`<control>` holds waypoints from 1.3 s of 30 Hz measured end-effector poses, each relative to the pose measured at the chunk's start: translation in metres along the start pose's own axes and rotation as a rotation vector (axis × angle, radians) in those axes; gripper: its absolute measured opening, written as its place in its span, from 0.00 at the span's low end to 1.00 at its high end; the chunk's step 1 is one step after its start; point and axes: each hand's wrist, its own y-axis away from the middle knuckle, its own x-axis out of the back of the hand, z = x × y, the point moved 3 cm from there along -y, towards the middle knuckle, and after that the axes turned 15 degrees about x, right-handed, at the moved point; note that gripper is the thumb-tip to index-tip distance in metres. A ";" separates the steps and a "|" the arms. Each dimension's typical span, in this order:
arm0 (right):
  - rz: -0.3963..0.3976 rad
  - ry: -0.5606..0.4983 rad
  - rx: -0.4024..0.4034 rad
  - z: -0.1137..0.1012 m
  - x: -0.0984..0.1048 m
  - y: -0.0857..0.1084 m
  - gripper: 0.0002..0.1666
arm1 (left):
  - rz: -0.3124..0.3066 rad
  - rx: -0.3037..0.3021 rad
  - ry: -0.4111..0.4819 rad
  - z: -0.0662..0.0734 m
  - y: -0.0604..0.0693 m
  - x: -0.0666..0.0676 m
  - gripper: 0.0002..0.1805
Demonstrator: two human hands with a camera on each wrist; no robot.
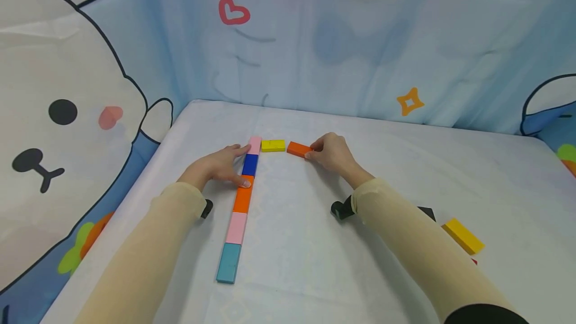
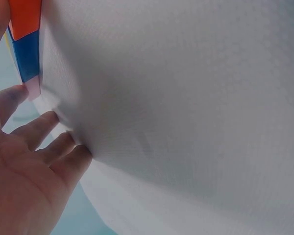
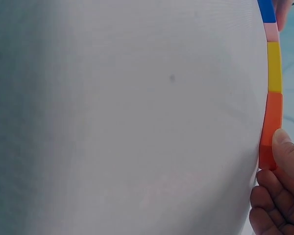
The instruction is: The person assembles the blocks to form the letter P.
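A row of flat coloured blocks runs up the cloth in the head view: a teal block (image 1: 228, 263), a pink block (image 1: 236, 228), an orange block (image 1: 243, 198), a blue block (image 1: 250, 165) and another pink block (image 1: 254, 145) at the far end. A yellow block (image 1: 273, 146) lies to the right of that far end. My left hand (image 1: 217, 166) spreads along the row, its thumb on the orange block and a fingertip at the far pink one. Beside the yellow block, my right hand (image 1: 334, 153) pinches a second orange block (image 1: 299, 149) by its right end.
A yellow block (image 1: 463, 236) and a black block (image 1: 427, 212) lie on the right of the white cloth (image 1: 297, 254), partly behind the right sleeve (image 1: 418, 244). A red corner peeks out there too. A printed curtain (image 1: 315, 39) hangs behind the table.
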 end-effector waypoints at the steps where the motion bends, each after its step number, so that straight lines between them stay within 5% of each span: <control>1: 0.000 0.001 0.001 0.000 0.000 -0.001 0.22 | 0.002 -0.003 -0.002 0.000 0.000 0.000 0.57; 39: 0.002 0.002 0.012 0.000 0.000 -0.004 0.23 | 0.001 -0.002 0.000 0.000 0.003 0.000 0.56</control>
